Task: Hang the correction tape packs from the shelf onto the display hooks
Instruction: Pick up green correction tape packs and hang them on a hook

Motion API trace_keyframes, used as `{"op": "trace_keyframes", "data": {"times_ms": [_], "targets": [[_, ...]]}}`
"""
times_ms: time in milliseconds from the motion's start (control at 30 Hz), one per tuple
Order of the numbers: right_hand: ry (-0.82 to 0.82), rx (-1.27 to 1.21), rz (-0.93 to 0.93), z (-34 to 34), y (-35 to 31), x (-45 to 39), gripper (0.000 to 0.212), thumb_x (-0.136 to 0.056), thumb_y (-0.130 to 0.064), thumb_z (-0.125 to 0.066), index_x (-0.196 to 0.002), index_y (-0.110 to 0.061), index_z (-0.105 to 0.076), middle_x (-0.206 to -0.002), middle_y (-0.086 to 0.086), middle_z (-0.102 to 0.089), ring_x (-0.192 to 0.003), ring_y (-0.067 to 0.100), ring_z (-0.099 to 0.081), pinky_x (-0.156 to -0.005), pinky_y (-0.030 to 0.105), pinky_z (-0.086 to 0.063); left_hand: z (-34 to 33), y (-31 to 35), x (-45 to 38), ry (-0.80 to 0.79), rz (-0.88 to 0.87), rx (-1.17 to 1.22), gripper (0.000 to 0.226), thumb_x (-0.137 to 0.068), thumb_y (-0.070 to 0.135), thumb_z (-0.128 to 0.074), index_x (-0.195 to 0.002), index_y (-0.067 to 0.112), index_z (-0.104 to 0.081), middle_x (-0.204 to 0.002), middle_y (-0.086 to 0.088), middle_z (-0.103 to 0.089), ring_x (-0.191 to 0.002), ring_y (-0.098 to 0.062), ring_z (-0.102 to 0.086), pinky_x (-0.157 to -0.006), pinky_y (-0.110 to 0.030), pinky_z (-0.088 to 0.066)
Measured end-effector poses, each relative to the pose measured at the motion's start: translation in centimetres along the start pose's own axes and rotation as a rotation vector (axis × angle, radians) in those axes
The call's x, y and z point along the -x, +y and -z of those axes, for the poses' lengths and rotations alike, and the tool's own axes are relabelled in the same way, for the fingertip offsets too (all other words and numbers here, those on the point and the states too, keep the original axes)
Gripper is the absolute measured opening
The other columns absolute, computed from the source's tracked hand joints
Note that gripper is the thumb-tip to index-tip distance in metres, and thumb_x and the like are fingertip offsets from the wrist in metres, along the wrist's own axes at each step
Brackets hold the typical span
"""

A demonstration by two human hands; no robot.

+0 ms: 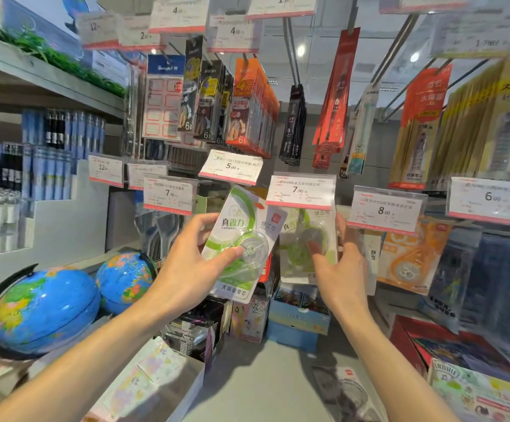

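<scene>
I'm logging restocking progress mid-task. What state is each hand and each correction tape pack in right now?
left hand: grips a pack, thumb on its blister
green pack in left hand: tilted, off any hook
right hand: fingers on the hanging pack
green hanging pack: below the 7.90 tag
orange pack: hanging, untouched

Left hand (191,266) gripping green correction tape pack (241,239)

Two bare forearms; left hand (186,269) and right hand (343,269) ungloved, ringless.
</scene>
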State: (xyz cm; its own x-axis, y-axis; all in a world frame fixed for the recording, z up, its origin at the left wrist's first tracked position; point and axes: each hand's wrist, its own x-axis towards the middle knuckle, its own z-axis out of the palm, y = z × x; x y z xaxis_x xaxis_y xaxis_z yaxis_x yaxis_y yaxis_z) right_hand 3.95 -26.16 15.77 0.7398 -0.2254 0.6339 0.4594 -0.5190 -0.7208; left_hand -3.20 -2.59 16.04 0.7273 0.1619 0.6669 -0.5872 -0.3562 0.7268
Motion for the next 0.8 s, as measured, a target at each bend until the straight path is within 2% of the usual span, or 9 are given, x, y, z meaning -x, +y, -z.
{"op": "trace_keyframes", "data": {"times_ms": [67,100,167,233,300,400,533,633,800], "targets": [[-0.027,0.061,0.007,-0.5,0.0,-0.3,0.060,-0.097,-0.051,-0.062,-0.143,-0.014,-0.052,-0.093,0.010,-0.076,-0.084,0.032,-0.072,-0.080,0.050,-0.060,-0.2,-0.8,0.0,-0.012,0.045,0.011,0.045,-0.084,0.024,-0.084,-0.114,0.042,-0.054,-0.115,0.013,-0.075,-0.101,0.004,-0.072,-0.086,-0.028,-0.061],[-0.052,0.100,0.016,-0.7,0.0,-0.5,0.069,-0.100,-0.050,-0.059,-0.158,-0.020,-0.036,-0.095,0.013,-0.077,-0.081,0.034,-0.073,-0.079,0.050,-0.060,-0.2,-1.1,0.0,-0.017,0.066,0.014,0.045,-0.084,0.024,-0.084,-0.114,0.041,-0.054,-0.115,0.013,-0.075,-0.099,0.004,-0.072,-0.084,-0.024,-0.060],[-0.107,0.200,0.024,-1.1,0.0,-0.9,0.078,-0.103,-0.055,-0.049,-0.165,-0.030,-0.009,-0.112,0.020,-0.075,-0.080,0.038,-0.074,-0.077,0.050,-0.060,-0.3,-1.6,0.0,-0.024,0.098,0.011,0.044,-0.085,0.025,-0.083,-0.112,0.041,-0.053,-0.113,0.014,-0.075,-0.096,0.005,-0.073,-0.076,-0.015,-0.058],[-0.135,0.275,0.019,-1.2,0.3,-1.6,0.081,-0.101,-0.065,-0.039,-0.164,-0.030,-0.004,-0.135,0.022,-0.066,-0.086,0.041,-0.074,-0.080,0.051,-0.060,-0.2,-1.8,0.1,-0.024,0.123,0.014,0.042,-0.085,0.025,-0.083,-0.109,0.041,-0.053,-0.105,0.017,-0.078,-0.089,0.006,-0.074,-0.068,-0.007,-0.053],[-0.149,0.312,0.000,-1.0,0.6,-2.1,0.078,-0.100,-0.065,-0.039,-0.163,-0.030,-0.010,-0.136,0.020,-0.066,-0.099,0.041,-0.073,-0.084,0.050,-0.060,-0.1,-2.0,0.2,-0.029,0.138,0.026,0.042,-0.085,0.025,-0.084,-0.108,0.040,-0.052,-0.096,0.026,-0.078,-0.083,0.008,-0.074,-0.064,-0.004,-0.050],[-0.122,0.214,-0.011,0.2,1.1,-2.2,0.046,-0.102,-0.049,-0.054,-0.141,-0.025,-0.052,-0.118,0.009,-0.075,-0.104,0.032,-0.072,-0.089,0.043,-0.057,-0.1,-2.3,0.4,-0.038,0.162,0.064,0.042,-0.085,0.022,-0.084,-0.109,0.037,-0.053,-0.094,0.032,-0.077,-0.082,0.007,-0.074,-0.065,-0.005,-0.051],[-0.062,0.072,0.005,1.8,2.1,0.0,0.009,-0.098,-0.032,-0.067,-0.092,-0.026,-0.070,-0.081,-0.010,-0.072,-0.084,0.015,-0.072,-0.065,0.025,-0.049,-1.4,-2.4,0.6,-0.069,0.242,0.192,0.043,-0.085,0.017,-0.083,-0.117,0.028,-0.057,-0.099,0.016,-0.081,-0.085,-0.003,-0.078,-0.064,-0.012,-0.055],[-0.255,-0.191,-0.059,1.9,1.8,2.5,0.002,-0.095,-0.032,-0.072,-0.095,-0.030,-0.073,-0.083,-0.004,-0.080,-0.078,0.006,-0.075,-0.064,0.016,-0.056,-3.3,-2.1,0.5,-0.107,0.287,0.280,0.041,-0.087,0.010,-0.080,-0.121,0.018,-0.060,-0.098,0.009,-0.082,-0.087,-0.010,-0.079,-0.064,-0.016,-0.058],[-0.360,-0.466,-0.153,1.4,1.1,4.2,0.018,-0.094,-0.023,-0.075,-0.110,-0.020,-0.070,-0.094,0.027,-0.073,-0.080,0.026,-0.075,-0.071,0.035,-0.064,-5.8,-1.6,0.6,-0.148,0.274,0.344,0.037,-0.090,0.011,-0.077,-0.124,0.016,-0.062,-0.102,0.003,-0.083,-0.092,-0.015,-0.080,-0.073,-0.023,-0.062]]}}
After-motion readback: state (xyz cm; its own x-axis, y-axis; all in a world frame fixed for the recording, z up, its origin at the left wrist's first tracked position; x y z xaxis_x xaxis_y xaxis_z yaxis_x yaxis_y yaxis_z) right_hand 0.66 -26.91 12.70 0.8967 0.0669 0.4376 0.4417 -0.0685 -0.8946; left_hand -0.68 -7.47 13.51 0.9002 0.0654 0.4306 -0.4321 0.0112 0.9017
